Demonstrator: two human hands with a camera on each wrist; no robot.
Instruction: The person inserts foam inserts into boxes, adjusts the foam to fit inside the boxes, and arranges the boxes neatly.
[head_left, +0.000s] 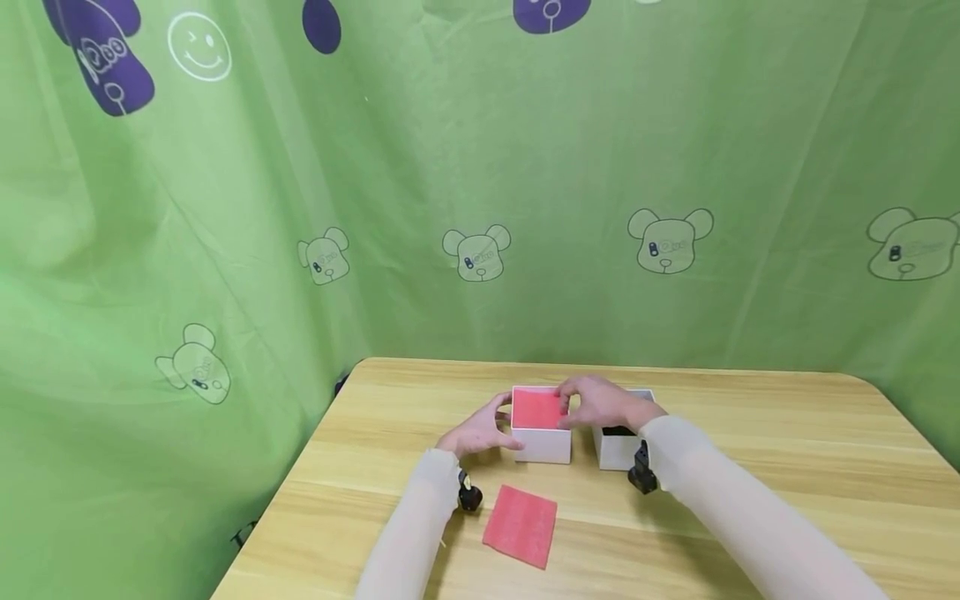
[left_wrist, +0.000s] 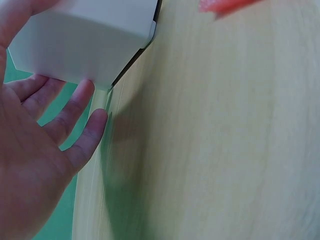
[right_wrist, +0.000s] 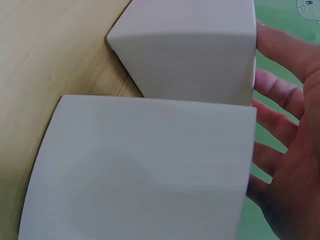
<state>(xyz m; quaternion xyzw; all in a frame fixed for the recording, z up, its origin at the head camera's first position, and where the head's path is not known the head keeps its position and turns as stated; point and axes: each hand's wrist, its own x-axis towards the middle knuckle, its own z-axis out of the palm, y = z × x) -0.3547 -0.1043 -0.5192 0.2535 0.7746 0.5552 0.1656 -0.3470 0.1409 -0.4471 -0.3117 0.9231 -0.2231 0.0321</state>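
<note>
Two white boxes stand side by side on the table. In the left white box (head_left: 542, 447), a red cloth-like square (head_left: 531, 410) fills the opening. My left hand (head_left: 478, 431) holds this box at its left side, the thumb on the front face and the fingers farther back. In the left wrist view, the fingers (left_wrist: 82, 102) touch the box wall. My right hand (head_left: 600, 402) reaches over the right rim, thumb and fingers spread apart at the red square's edge. Its fingertips are hidden behind the box wall in the right wrist view. Another red square (head_left: 522, 527) lies flat in front.
The right white box (head_left: 617, 452) stands partly under my right wrist, with something dark inside. A wooden table (head_left: 780, 467) carries everything. Behind it hangs a green curtain (head_left: 570, 308) with printed bear faces. Black wrist cameras (head_left: 470, 497) sit near both hands.
</note>
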